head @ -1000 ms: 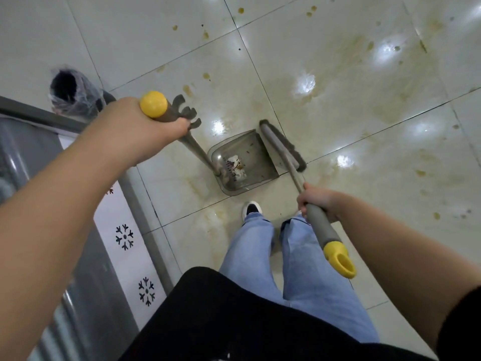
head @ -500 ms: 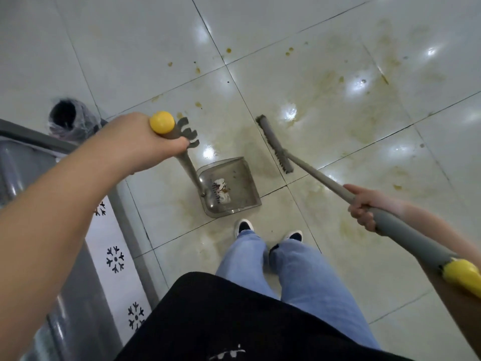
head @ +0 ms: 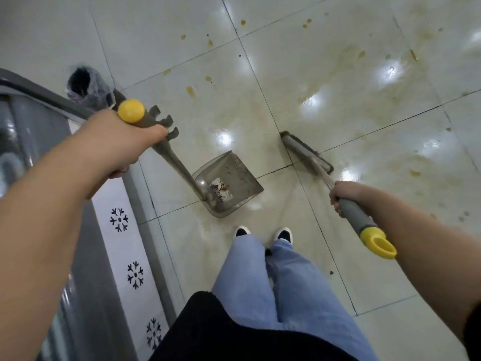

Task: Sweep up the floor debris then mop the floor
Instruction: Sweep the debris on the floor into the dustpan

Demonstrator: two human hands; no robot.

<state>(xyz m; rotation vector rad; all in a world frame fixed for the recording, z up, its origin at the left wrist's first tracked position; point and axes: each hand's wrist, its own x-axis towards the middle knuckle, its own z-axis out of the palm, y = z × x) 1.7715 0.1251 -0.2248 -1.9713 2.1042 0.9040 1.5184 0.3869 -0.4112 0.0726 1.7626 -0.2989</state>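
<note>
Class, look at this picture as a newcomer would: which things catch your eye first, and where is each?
The left hand grips the yellow-capped handle of a dustpan resting mid-floor, with scraps inside. To its right, the right hand holds a broom on the tiles. Yellowish stains spread across the glossy floor beyond.

grey broom (head: 307, 151) and dustpan (head: 229, 186), yellow-capped; pale stained floor (head: 364, 126).

We see our left hand (head: 122, 142) raised on an outstretched bare forearm, fingers curled tight around a handle. Our right hand (head: 345, 196) sits lower and farther right, gripping another handle, forearm angled inward.
</note>
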